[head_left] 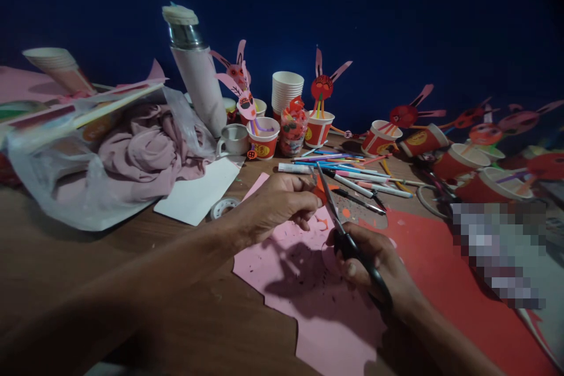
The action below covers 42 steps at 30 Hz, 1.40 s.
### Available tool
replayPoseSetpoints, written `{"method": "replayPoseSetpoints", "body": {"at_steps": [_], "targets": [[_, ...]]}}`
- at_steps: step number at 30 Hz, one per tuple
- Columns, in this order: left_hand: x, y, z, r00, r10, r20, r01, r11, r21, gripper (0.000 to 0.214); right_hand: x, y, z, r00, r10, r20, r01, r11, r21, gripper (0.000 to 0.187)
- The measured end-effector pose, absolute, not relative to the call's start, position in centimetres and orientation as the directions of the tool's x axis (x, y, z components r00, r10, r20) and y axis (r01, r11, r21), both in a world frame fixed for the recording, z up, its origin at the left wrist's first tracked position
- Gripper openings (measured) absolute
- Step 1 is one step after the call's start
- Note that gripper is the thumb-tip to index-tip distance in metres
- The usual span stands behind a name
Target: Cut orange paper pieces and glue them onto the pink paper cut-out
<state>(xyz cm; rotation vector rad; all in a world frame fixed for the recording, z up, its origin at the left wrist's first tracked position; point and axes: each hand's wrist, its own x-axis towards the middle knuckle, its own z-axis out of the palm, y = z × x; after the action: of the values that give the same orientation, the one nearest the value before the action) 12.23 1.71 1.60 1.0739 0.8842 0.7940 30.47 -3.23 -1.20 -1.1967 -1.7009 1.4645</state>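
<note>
Between its fingertips my left hand (282, 202) pinches a small piece of orange-red paper (324, 190). My right hand (376, 258) grips black-handled scissors (346, 238) by the loops. The scissors' blades point up and away, beside the orange-red paper; whether they touch it is hard to tell. Under both hands lies a pink sheet (326, 323) with a stepped cut edge, marked with dark specks and a few scraps. A red sheet (440, 276) spreads to the right of my right hand.
Felt-tip pens (352, 173) lie scattered behind my hands. Red paper cups (263, 138) with pink and red paper figures line the back. On the left are a flask (196, 70), a metal mug (233, 141), a plastic bag (88, 205) with cloth, and a tape roll (224, 207).
</note>
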Motion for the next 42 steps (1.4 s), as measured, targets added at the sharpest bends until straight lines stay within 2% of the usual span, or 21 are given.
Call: {"method": "replayPoseSetpoints", "body": {"at_steps": [13, 24, 30, 35, 42], "targets": [[12.1, 1.9, 1.6, 0.437, 0.878, -0.195, -0.082, 0.254, 0.964, 0.008, 30.4, -3.1, -1.2, -0.434, 0.893, -0.117, 0.285, 0.012, -0.959, 0.048], [12.1, 1.7, 2.6, 0.379, 0.879, -0.289, -0.001, 0.313, 0.950, 0.011, 30.3, -3.0, -0.8, -0.438, 0.892, -0.114, 0.316, 0.034, -0.948, 0.042], [11.7, 1.9, 2.3, 0.402, 0.881, -0.248, 0.020, 0.263, 0.965, 0.007, 30.6, -3.0, -1.0, -0.454, 0.886, -0.100, 0.310, 0.052, -0.949, 0.042], [11.6, 1.9, 2.4, 0.408, 0.873, -0.269, 0.048, 0.274, 0.961, 0.008, 30.6, -3.1, -1.2, -0.450, 0.887, -0.105, 0.297, 0.038, -0.954, 0.043], [11.6, 1.8, 2.7, 0.452, 0.862, -0.229, -0.007, 0.260, 0.966, 0.010, 30.4, -3.1, -1.0, -0.423, 0.897, -0.125, 0.271, -0.006, -0.963, 0.047]]}}
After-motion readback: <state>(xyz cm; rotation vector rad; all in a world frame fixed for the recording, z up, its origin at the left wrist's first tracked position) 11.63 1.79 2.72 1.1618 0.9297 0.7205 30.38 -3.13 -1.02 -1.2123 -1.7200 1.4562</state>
